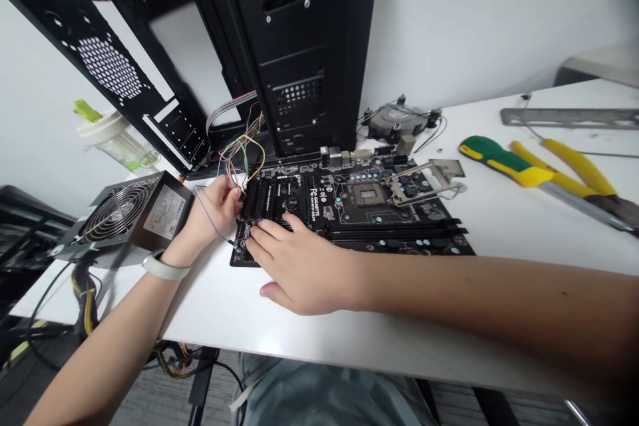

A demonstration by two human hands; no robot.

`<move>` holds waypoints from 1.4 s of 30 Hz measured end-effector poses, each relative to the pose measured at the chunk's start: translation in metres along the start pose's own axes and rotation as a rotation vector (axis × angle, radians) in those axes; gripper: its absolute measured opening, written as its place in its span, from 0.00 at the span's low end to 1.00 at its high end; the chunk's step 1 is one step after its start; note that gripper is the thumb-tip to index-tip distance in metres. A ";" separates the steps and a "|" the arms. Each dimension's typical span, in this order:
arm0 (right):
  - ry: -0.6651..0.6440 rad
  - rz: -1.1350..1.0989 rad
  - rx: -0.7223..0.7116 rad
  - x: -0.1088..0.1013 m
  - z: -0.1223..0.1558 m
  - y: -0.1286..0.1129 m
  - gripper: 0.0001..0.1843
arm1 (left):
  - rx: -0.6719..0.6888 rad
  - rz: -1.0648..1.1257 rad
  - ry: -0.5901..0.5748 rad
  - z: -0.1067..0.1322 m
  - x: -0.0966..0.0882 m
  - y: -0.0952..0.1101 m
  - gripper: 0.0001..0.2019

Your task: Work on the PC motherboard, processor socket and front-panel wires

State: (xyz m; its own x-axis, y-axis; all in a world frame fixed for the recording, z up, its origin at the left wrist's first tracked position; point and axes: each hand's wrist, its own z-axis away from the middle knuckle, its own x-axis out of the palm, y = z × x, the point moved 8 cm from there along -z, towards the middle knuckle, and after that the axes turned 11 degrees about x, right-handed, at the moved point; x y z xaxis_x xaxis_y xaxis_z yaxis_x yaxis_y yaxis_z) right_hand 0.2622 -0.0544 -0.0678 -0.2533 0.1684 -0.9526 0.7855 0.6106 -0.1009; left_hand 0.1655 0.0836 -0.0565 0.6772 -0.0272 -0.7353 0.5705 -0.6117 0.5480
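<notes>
My left hand [212,210] is pinching the thin colored wires [244,158] at the edge of the motherboard [349,213], fingers closed on them. My right hand [299,266] rests on the board, fingers spread. Board's lying on the white desk [299,326] by the computer case [299,33]. There's a lidded plastic cup [120,143] beyond, can't make out what's inside.

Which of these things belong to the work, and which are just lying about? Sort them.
In use: left hand pinching thin coloured wires; right hand on the Gigabyte motherboard; black computer case.

Lying about: power supply, green-and-yellow screwdriver, yellow-handled pliers, cooler fan, metal I/O shield, plastic bottle.
</notes>
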 end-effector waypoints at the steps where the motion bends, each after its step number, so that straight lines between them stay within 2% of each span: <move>1: 0.005 0.002 0.000 0.000 0.000 0.000 0.32 | -0.008 0.018 -0.002 -0.001 0.001 -0.001 0.11; 6: 0.009 -0.004 -0.010 0.000 0.001 0.000 0.32 | -0.058 0.050 -0.019 0.001 -0.002 -0.005 0.13; 11: 0.010 -0.008 -0.008 0.000 0.001 0.001 0.34 | -0.101 -0.075 0.032 0.007 -0.014 -0.012 0.15; 15: 0.025 -0.010 -0.012 0.000 0.001 0.001 0.34 | -0.092 -0.140 0.073 0.007 -0.019 -0.010 0.15; 21: 0.021 -0.006 -0.009 -0.001 0.001 0.001 0.33 | -0.076 -0.041 0.011 -0.003 -0.005 -0.011 0.16; 28: 0.009 0.002 -0.008 0.000 0.000 0.000 0.32 | -0.081 0.039 -0.010 -0.008 0.009 -0.021 0.17; 32: 0.012 0.008 -0.008 0.002 -0.001 -0.001 0.33 | -0.056 -0.027 0.016 -0.008 0.009 -0.021 0.17; 36: -0.009 0.019 -0.008 0.004 -0.001 -0.002 0.34 | -0.007 -0.140 0.058 -0.010 0.003 -0.011 0.15; 42: -0.048 0.034 0.000 0.004 -0.002 0.000 0.35 | 0.029 -0.234 0.032 -0.011 0.003 -0.004 0.13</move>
State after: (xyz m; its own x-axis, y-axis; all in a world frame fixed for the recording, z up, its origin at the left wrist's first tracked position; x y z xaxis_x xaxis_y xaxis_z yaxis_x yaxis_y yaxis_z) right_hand 0.2599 -0.0525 -0.0715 -0.1994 0.1518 -0.9681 0.7932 0.6051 -0.0685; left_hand 0.1704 0.0943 -0.0567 0.5431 0.1426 -0.8275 0.7000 -0.6212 0.3523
